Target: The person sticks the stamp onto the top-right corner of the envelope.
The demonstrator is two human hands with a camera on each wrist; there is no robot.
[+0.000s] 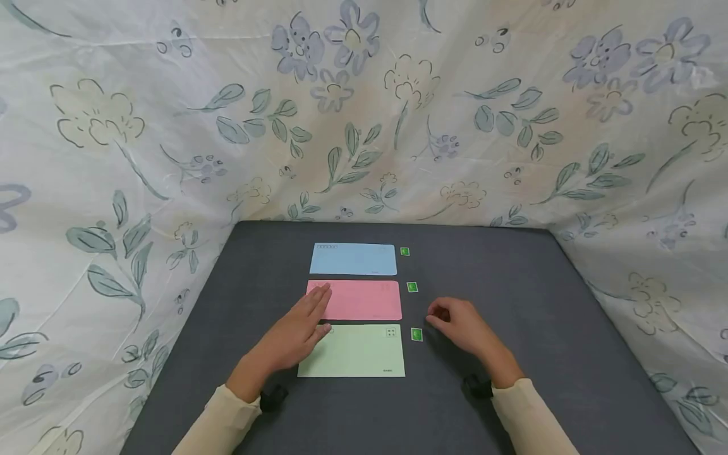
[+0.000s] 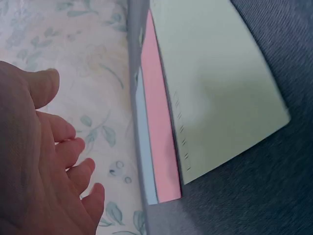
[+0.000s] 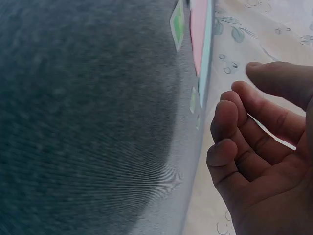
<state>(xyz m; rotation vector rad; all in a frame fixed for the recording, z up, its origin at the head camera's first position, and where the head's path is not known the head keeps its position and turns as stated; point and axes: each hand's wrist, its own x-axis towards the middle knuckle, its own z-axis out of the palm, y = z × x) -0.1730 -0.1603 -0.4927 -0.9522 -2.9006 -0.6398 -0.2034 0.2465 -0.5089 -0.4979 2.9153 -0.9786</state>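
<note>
Three envelopes lie in a column: a blue envelope (image 1: 352,260) farthest away, a pink envelope (image 1: 364,300) in the middle, a green envelope (image 1: 355,354) nearest. To the right of each lies one small green stamp with a white border: the far stamp (image 1: 405,251), the middle stamp (image 1: 412,287) and the near stamp (image 1: 417,335). My left hand (image 1: 298,330) hovers over the left ends of the pink and green envelopes, fingers extended and holding nothing. My right hand (image 1: 463,325), right of the near stamp, has its fingers loosely bent with nothing between them.
Everything lies on a dark grey table (image 1: 569,379). A white cloth (image 1: 364,164) printed with flowers and leaves hangs behind it and along both sides. Dark wrist mounts show beneath both cream sleeves (image 1: 218,417).
</note>
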